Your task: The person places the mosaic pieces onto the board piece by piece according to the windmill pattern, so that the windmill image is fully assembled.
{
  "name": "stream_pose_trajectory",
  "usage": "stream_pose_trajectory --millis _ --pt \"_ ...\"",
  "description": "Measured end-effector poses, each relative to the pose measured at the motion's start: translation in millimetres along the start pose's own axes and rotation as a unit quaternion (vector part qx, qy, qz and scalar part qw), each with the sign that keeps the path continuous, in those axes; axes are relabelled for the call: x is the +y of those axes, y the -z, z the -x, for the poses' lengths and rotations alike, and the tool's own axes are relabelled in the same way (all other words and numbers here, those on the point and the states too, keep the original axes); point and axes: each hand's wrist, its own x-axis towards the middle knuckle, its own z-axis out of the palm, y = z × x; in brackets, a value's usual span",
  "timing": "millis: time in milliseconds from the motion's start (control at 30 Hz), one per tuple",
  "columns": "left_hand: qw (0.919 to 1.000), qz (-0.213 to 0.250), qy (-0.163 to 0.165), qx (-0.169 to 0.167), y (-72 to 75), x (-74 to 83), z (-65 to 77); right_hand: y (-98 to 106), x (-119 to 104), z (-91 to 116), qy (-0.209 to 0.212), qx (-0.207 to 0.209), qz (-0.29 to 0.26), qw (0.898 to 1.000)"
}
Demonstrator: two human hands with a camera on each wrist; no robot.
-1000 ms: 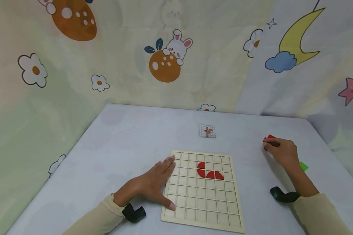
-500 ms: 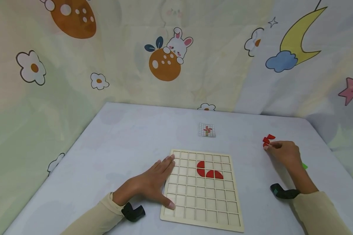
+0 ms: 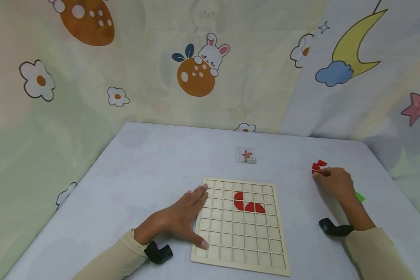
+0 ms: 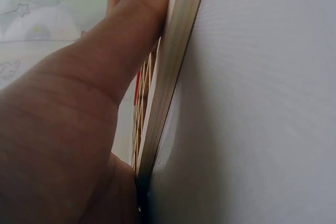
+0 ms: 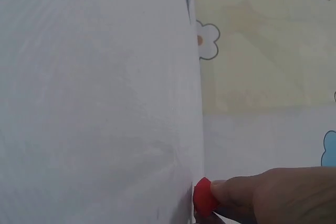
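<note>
My left hand (image 3: 182,219) lies spread on the left edge of a wooden grid board (image 3: 218,225), fingers at the upper rim and thumb lower down. The left wrist view shows the thumb (image 4: 139,11) against the board's side (image 4: 176,51). Red quarter-circle pieces (image 3: 238,195) sit in several cells of its upper half. At the table's right, my right hand (image 3: 336,182) pinches a red piece (image 5: 205,196) between thumb and fingertips; its full shape is hidden. Loose red pieces (image 3: 322,163) lie just beyond those fingertips.
A small card (image 3: 246,155) with a pinwheel picture on a grid lies behind the board. A green piece (image 3: 360,197) shows partly behind the right forearm. Black wrist devices (image 3: 158,252) are on both wrists. A patterned cloth (image 3: 143,58) stands behind the white table.
My right hand has shifted slightly toward me, uncovering more of the loose red pieces, with its fingertips now at the nearest one. The left hand and board stay put.
</note>
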Motion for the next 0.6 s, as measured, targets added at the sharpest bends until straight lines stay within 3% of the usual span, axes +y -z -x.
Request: stream_pose_trajectory --millis 100,300,600 --pt "1.0000 -0.001 0.002 -0.002 -0.1 -0.3 0.1 -1.4 1.0 -0.2 -0.002 0.009 -0.008 1.000" --pt "1.0000 -0.006 0.000 -0.002 0.3 0.3 0.5 -5.0 0.4 1.0 0.041 0.034 -0.031 0.998" --pt "1.0000 -0.001 0.001 -0.005 1.1 1.6 -0.7 -5.4 -6.2 6.8 0.092 0.022 -0.049 0.994"
